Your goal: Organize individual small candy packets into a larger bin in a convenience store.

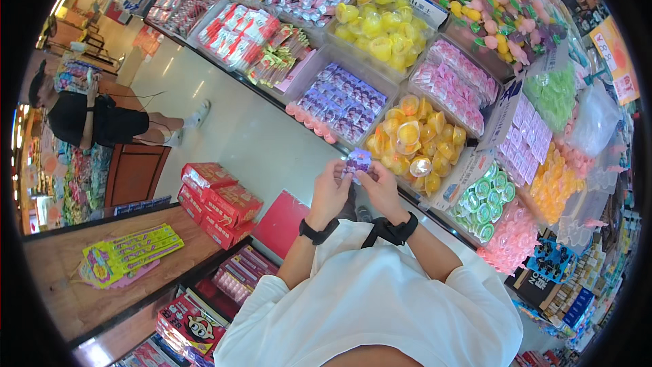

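Between my two hands, in front of my body, is a small purple candy packet (358, 161). My left hand (330, 183) pinches its left side and my right hand (378, 179) pinches its right side, both thumbs on its lower part. Just beyond lies a clear plastic bin (389, 93) holding rows of similar purple packets (342, 99). Right of my hands, yellow-orange jelly cups (409, 133) fill another bin. A string of pink round packs (310, 121) hangs along the display's near edge. Both wrists wear black bands.
Bins of yellow cups (381, 47), pink packets (456, 81) and green-rimmed cups (483, 198) adjoin. At the left are stacked red boxes (224, 201) and a wooden shelf (56, 298) with yellow-green packs (135, 250). A person in black (97, 117) stands across the aisle, upper left.
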### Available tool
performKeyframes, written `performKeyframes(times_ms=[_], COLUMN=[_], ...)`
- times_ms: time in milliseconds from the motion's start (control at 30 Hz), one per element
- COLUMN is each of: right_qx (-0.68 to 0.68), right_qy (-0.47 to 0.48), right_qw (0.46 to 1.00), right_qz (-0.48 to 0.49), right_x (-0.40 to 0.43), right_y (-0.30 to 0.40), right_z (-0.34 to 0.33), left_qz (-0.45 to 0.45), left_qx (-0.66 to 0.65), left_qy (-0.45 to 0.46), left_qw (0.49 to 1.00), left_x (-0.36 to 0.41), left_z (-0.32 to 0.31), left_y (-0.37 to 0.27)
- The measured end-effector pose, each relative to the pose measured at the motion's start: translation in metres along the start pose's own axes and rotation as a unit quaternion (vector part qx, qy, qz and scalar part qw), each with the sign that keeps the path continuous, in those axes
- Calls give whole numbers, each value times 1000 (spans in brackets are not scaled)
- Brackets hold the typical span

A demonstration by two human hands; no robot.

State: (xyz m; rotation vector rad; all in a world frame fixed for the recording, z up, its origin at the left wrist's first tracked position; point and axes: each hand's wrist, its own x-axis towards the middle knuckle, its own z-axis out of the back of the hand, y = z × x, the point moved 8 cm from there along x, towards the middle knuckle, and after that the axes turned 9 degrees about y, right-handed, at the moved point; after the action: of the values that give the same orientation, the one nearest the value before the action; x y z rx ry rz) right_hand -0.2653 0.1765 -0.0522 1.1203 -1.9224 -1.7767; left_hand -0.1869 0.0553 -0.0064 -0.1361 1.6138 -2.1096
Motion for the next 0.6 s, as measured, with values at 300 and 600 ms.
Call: performKeyframes(times_ms=[300, 600], right_qx=[-21, 17], right_qy=[-78, -130], right_qw=[996, 975], right_qz=[-49, -182], right_x=[122, 211], right_y=[-43, -102], right_z=[16, 43], left_qz=[-89, 52], left_qx=[155, 349], left_qy=[17, 278], left_qw=[984, 893], left_x=[126, 251], left_z=[21, -13], left_y=[30, 88])
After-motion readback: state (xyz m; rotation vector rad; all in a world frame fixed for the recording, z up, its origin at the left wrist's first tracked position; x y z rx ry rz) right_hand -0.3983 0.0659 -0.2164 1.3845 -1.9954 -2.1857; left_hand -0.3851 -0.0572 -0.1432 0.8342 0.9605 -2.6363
